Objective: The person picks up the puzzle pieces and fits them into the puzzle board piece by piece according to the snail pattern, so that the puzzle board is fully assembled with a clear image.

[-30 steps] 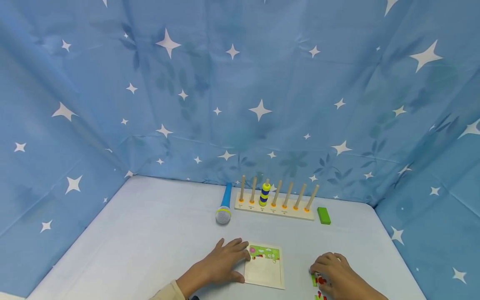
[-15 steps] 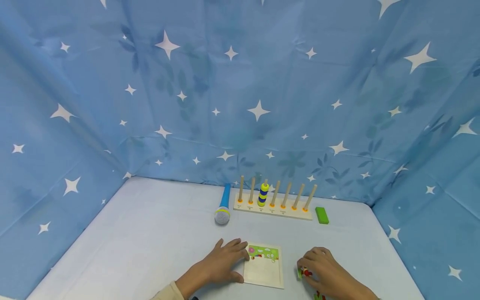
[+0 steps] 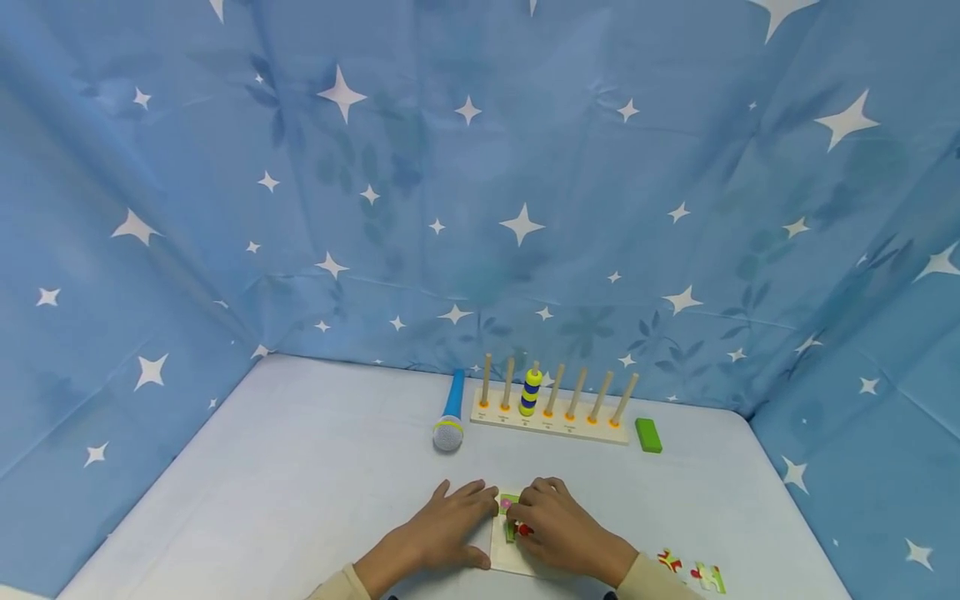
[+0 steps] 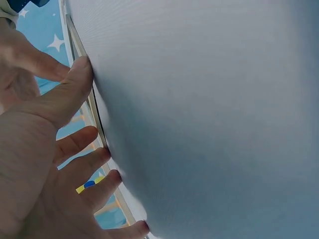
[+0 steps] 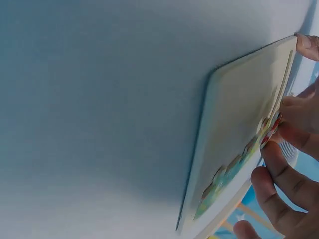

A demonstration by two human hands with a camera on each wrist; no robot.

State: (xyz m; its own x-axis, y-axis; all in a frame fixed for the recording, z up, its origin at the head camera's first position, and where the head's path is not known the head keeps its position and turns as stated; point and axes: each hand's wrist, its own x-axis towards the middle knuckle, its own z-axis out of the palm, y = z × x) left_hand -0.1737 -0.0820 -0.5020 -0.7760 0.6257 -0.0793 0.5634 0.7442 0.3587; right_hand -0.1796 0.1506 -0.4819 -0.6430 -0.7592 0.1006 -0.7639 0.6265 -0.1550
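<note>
Blue drapes seemingly enclose a white table.

Diffuse light casts soft-edged shadows across the white tabletop.

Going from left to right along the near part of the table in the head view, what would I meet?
Left hand, right hand, mostly red puzzle piece, green-edged puzzle piece.
</note>
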